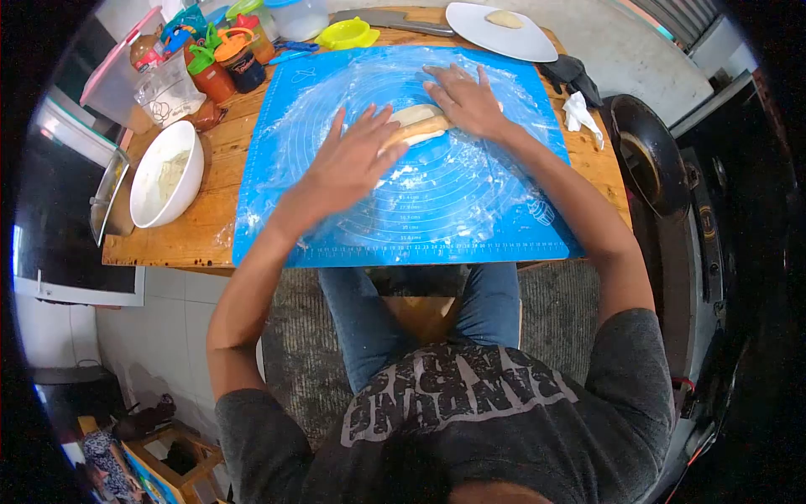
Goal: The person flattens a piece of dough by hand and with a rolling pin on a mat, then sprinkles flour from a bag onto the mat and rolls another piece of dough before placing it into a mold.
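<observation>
A blue mat [336, 231] with printed circles and rulers lies on the table, dusted with flour. On its upper middle is a piece of pale dough [417, 113] with a rolling pin [422, 127] lying across it, the pin's ends hidden by the hands. My left hand [357, 155] lies over the pin's left end, fingers spread, slightly blurred. My right hand [468, 101] is over the right end, its fingers stretched out and apart. Neither hand's fingers are wrapped round the pin.
A white bowl [168, 175] with flour stands at the left. Colourful bottles [239, 60] and tubs stand behind it. A yellow-green dish [348, 34] and a knife [395, 23] lie at the back. A plate [470, 23] holds dough. Black gloves [571, 77] and a tissue [581, 115] lie right.
</observation>
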